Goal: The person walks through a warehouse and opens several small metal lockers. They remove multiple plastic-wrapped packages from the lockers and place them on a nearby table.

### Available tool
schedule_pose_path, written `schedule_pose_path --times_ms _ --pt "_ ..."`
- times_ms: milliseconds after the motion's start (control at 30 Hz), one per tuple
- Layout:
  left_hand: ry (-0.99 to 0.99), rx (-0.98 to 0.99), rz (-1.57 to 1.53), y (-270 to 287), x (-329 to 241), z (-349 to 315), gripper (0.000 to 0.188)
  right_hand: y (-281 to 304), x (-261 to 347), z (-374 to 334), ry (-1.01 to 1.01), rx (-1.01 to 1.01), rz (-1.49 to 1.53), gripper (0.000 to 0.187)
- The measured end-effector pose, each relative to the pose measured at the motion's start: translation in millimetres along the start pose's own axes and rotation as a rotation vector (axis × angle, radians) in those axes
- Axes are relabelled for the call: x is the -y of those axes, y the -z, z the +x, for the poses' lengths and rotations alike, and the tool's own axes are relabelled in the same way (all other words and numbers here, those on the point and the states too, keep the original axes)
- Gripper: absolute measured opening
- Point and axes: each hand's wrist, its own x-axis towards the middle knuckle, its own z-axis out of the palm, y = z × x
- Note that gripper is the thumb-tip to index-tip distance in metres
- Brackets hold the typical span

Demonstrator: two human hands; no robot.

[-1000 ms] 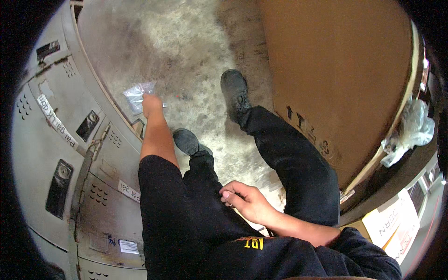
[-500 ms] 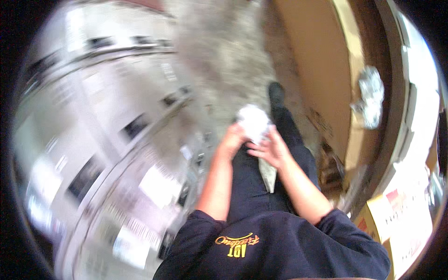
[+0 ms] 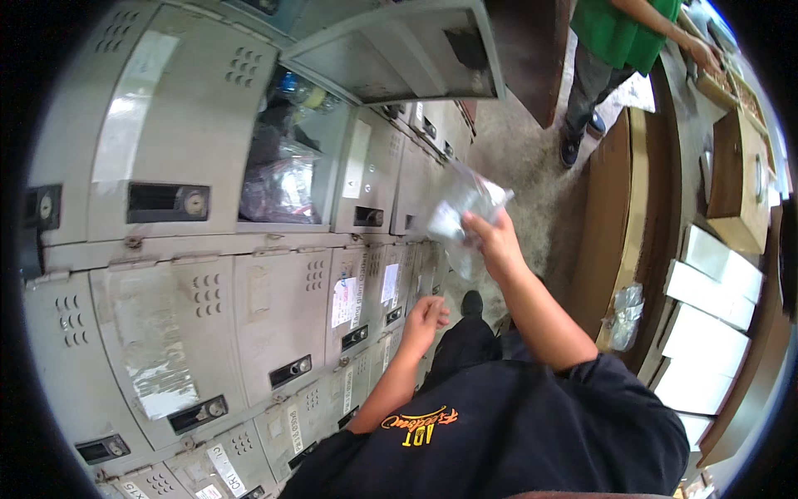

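My right hand (image 3: 496,243) is closed on a crumpled clear plastic bag (image 3: 470,208), raised in front of the grey lockers. What lies inside the bag is hard to make out. Lower and to the left, my left hand (image 3: 426,323) is near the locker fronts with its fingers curled in and nothing visible in them. An open locker (image 3: 326,195) is at the upper left, its door (image 3: 391,58) swung out. Inside it sits a shiny plastic-wrapped bundle (image 3: 284,187), with a bottle behind it.
Rows of shut grey lockers (image 3: 274,320) line the left side. On the right are a long cardboard box (image 3: 605,212), crumpled clear plastic (image 3: 623,316), white boxes (image 3: 706,333) and a wooden box (image 3: 738,179). A person in a green shirt (image 3: 619,33) stands at the far right.
I have turned toward the lockers, and the open one now shows. My left hand has let go and dropped lower. The plastic bag is in my right hand alone, opened out more.
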Motion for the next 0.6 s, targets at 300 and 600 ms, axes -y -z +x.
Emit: schedule_pose_path --times_ms 300,600 --pt "-0.159 0.167 -0.122 -25.3 -46.2 25.3 0.024 -237.8 71.5 74.2 -0.064 0.547 -0.487 0.038" --pt "-0.617 -0.166 -0.346 54.4 -180.3 86.0 0.056 -132.9 154.8 -2.5 1.134 -0.271 -0.45 0.007"
